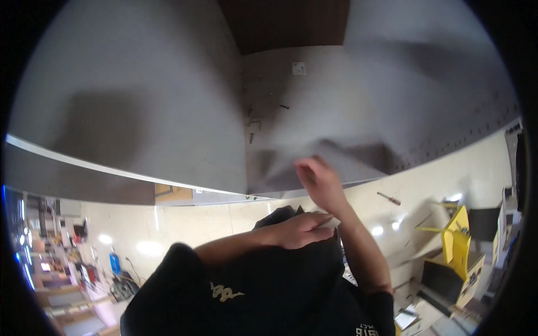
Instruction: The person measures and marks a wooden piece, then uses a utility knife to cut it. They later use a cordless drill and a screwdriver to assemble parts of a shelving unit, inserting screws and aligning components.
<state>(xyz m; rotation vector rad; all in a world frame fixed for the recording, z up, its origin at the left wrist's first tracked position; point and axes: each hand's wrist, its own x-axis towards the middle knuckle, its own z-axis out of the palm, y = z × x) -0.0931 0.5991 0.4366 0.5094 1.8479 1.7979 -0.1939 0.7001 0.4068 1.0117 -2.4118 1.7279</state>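
My left hand (pixel 302 230) is in front of my chest, its fingers closed on a small whitish piece (pixel 334 222) whose kind I cannot make out. Just beyond it my right hand (pixel 320 182) is raised at the near edge of a grey cabinet (pixel 319 117), the fingers curled. Whether anything is in them is hidden. On the cabinet's inner panel, farther off, lie a dark screw (pixel 284 106) and other small hardware (pixel 255 123). Neither hand touches these.
A screwdriver (pixel 389 198) lies on the pale floor to the right. Beyond it stand a yellow stool-like object (pixel 457 246) and boxes. The cabinet's tall side panel (pixel 157 112) rises on the left. A blue object (pixel 115 263) and a cable are at the lower left.
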